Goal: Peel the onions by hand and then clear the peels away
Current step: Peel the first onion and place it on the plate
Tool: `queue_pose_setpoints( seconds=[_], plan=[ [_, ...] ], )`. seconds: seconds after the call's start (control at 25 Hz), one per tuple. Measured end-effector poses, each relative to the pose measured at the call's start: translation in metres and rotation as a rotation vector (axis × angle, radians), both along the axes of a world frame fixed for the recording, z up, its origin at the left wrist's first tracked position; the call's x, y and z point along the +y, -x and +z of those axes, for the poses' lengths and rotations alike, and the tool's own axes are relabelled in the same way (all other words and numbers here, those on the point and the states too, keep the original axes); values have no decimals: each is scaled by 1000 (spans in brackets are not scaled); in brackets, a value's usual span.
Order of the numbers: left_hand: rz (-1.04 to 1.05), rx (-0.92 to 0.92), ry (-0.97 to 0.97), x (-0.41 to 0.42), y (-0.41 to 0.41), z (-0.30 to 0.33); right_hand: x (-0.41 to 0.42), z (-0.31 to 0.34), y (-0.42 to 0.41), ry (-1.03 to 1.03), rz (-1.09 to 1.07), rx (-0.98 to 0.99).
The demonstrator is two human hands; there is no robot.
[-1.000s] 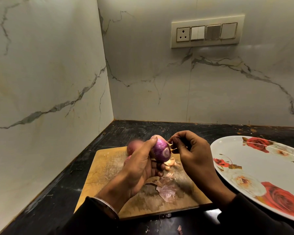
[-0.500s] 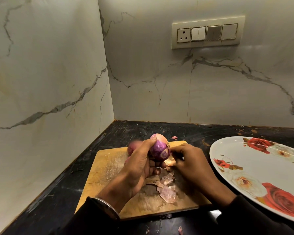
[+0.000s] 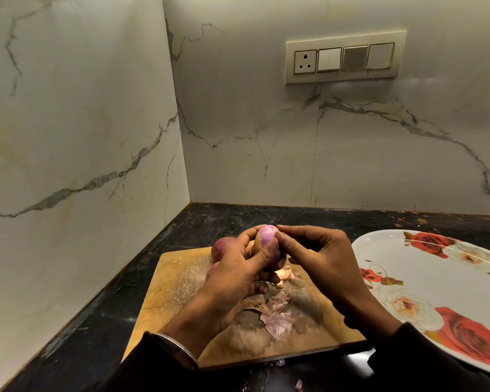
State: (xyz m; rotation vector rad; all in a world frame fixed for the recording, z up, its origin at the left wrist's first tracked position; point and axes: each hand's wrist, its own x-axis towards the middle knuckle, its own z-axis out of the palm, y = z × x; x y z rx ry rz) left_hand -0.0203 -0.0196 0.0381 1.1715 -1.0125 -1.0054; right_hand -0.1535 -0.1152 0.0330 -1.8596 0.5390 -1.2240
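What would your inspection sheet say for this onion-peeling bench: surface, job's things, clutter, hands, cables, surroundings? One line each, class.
Surface: black counter carrying a wooden board.
Job's things: part-peeled onion held above the board; two more onions behind the left hand; peels on the board.
Clutter: peel scraps on the counter at the near edge; rose plate to the right.
Hands: left hand grips the onion; right hand pinches at its top.
Cables: nothing seen.
Surroundings: marble walls meeting in a corner; switch panel with a socket.
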Motion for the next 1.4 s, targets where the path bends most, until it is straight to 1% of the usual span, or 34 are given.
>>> queue_pose_setpoints(
  seconds=[0.12, 0.24, 0.4, 0.64, 0.96, 1.28, 1.4],
  plan=[
    [10, -9, 11, -2, -1, -5, -5, -1, 2, 46, -56, 33],
    [34, -82, 11, -4, -3, -10, -3, -1, 2, 131, -96, 54],
    [51, -95, 27, -5, -3, -13, -5, -3, 1, 172, -139, 74],
    [51, -111, 41, -5, -3, -12, -4, -1, 2, 114, -36, 37],
    [59, -138, 30, -6, -4, -13, -5, -1, 3, 97, -23, 45],
    [51, -137, 23, -5, -1, -11, -6, -5, 1, 144, -112, 36],
    [25, -84, 40, -3, 1, -9, -5, -8, 0, 121, -126, -10]
  ],
)
